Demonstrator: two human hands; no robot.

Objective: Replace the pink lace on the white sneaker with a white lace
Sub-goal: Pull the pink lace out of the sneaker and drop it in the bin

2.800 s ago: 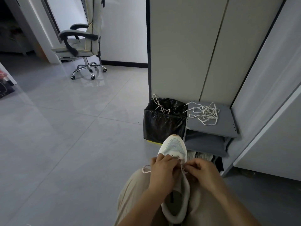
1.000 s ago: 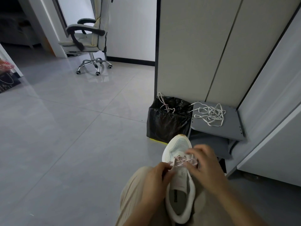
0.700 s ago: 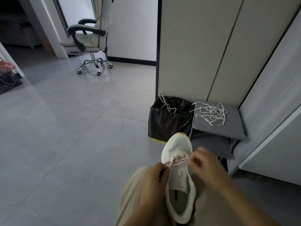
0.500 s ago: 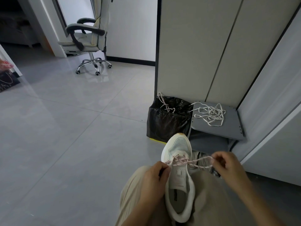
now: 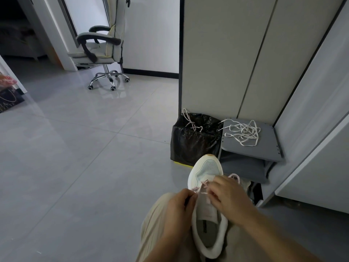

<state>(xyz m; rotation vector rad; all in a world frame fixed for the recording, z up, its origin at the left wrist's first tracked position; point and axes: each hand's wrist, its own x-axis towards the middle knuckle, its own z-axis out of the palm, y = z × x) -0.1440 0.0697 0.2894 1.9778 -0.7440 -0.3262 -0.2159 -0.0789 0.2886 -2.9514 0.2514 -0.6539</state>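
Sneaker [image 5: 205, 170] on my lap, long axis straight ahead, toe away. My left hand [image 5: 179, 207] grips its left edge. My right hand [image 5: 228, 195], fingers curled, pinches the pink lace [image 5: 234, 176] at the toe-end rows. White lace [image 5: 243, 132] lies ahead-right on the shelf [image 5: 268, 148], nearer my right hand.

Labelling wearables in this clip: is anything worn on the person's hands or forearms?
No. The left hand and right hand are bare: no gloves, rings or watch show. The left forearm and right forearm carry no sleeve in view. Only beige trousers are visible.
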